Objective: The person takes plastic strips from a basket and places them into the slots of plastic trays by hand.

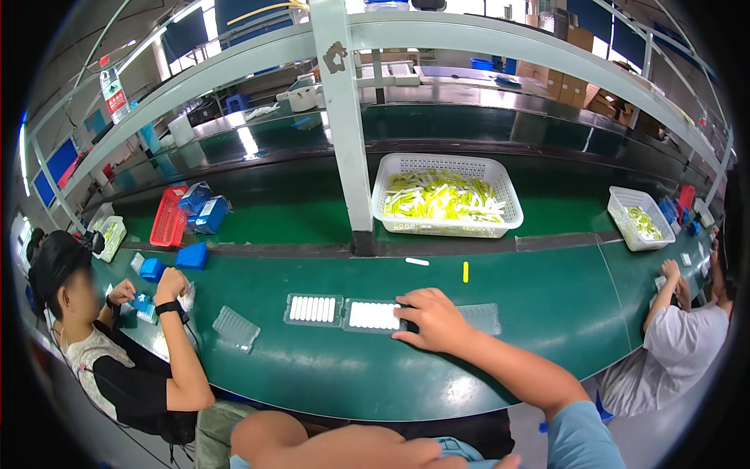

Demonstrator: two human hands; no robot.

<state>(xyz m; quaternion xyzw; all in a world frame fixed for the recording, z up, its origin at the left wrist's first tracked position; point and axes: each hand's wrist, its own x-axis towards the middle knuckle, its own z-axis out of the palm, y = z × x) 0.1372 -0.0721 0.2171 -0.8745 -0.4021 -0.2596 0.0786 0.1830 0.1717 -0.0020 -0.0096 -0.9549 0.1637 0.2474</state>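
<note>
On the green table (351, 375), a clear, shallow plastic tray (346, 317) bears a close row of smooth white sticks (372, 316). The right hand (430, 319), thumb and fingers parted, touches its right end (whether it grips, I cannot tell). The left hand (410, 452) is low in view, its hold unclear.

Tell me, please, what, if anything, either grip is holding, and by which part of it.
The person's right grip holds the clear tray of white sticks by its right end; whether the left grip holds anything cannot be told.
</note>
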